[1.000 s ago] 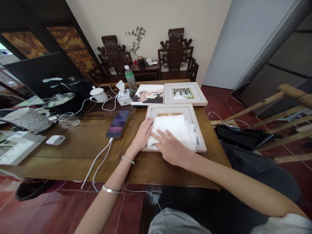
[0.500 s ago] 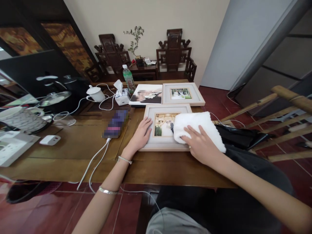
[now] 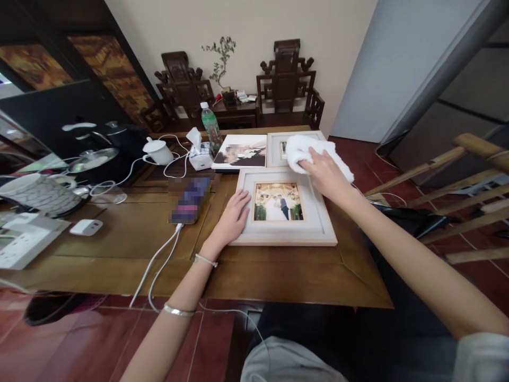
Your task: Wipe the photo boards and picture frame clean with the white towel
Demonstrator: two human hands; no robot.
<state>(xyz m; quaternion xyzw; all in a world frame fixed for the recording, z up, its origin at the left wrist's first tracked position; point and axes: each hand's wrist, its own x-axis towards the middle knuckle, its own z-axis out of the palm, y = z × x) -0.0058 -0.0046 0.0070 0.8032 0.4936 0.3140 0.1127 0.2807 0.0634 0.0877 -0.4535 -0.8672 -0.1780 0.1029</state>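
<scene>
A pale-framed wedding photo (image 3: 278, 201) lies face up near the table's front edge. My left hand (image 3: 233, 216) rests along this frame's left side, fingers stretched out and fairly flat on it. My right hand (image 3: 324, 168) has a folded white towel (image 3: 306, 150) gripped under its fingers, at the far right corner of that frame. The towel covers much of a second framed photo (image 3: 277, 140) behind it. To the left of the second frame lies a white-topped photo panel (image 3: 243, 150), partly blurred out.
Left of the frames are a phone (image 3: 190, 201) on a white cable, a tissue box (image 3: 201, 155), a green-labelled bottle (image 3: 210, 124), a lidded white cup (image 3: 158, 152), a charger (image 3: 86, 227) and a power strip (image 3: 29, 241). A wooden chair (image 3: 473, 146) stands at right.
My right hand has moved the towel away from the near frame's right side, up and back over the far frame. The near photo is now uncovered. My left hand stays put.
</scene>
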